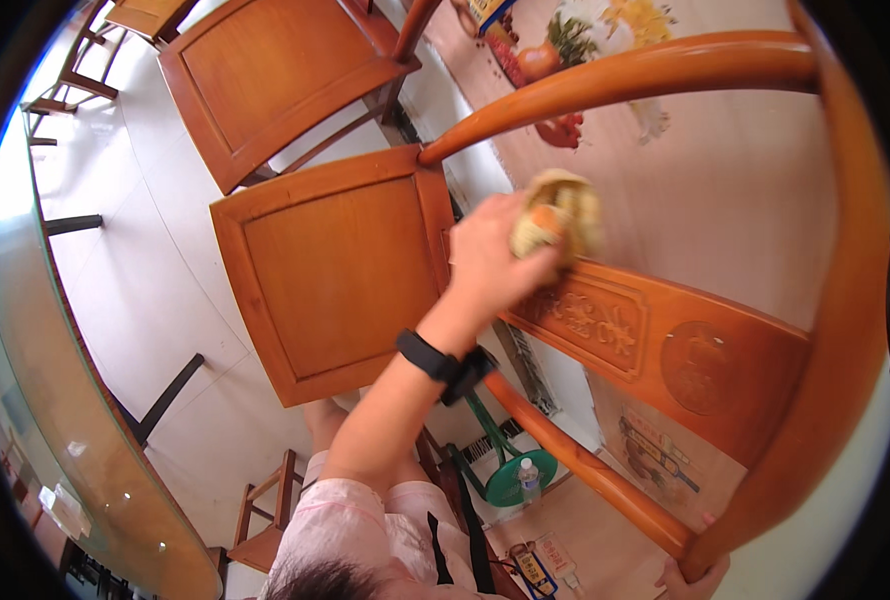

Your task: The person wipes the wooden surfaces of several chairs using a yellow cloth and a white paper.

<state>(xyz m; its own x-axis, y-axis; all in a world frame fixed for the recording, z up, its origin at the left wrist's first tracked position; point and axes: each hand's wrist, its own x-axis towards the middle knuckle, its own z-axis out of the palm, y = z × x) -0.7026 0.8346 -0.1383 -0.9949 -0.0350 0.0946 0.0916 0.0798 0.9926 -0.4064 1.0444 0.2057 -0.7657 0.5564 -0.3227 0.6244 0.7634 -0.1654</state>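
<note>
My left hand [501, 244], with a black band on its wrist, is closed around a crumpled yellowish cloth [561, 214], blurred and partly hidden by the fingers. The cloth is at the end of the carved back splat [722, 360] of a wooden armchair, nearest the seat [340, 277]; whether it touches the splat I cannot tell. At the lower right edge of the picture, my right hand [696, 577] grips the curved top rail [857, 247] of the same chair, its fingers wrapped around the wood. Part of this hand is cut off.
Another wooden chair [287, 67] stands beside this one. A long glass-topped table [47, 375] curves along the left. A green stool [501, 484] with a plastic bottle [529, 480] stands below. Behind the chair is a wall panel [685, 187] with printed fruit and flowers.
</note>
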